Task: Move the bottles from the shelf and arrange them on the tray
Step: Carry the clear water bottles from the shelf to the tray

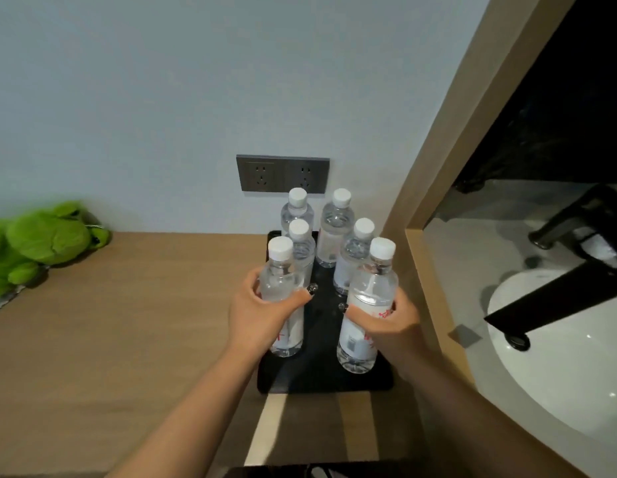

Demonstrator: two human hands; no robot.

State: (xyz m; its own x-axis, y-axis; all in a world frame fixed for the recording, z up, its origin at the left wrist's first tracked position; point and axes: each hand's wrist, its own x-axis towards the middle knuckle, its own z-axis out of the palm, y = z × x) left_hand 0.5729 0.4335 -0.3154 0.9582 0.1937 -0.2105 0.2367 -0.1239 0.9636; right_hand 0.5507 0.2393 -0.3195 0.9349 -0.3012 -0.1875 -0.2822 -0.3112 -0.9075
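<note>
Six clear water bottles with white caps stand in two rows on a black tray [320,382] on the wooden table [110,339], below a wall socket [282,173]. The left hand [262,313] grips the near-left bottle [282,288], fingers and thumb curled round its body; the right hand [386,327] grips the near-right bottle [369,291] the same way. Both bottles are upright at the tray's near end. A green plush toy [34,243] lies far left on the table; a white sink [558,357] lies to the right.
</note>
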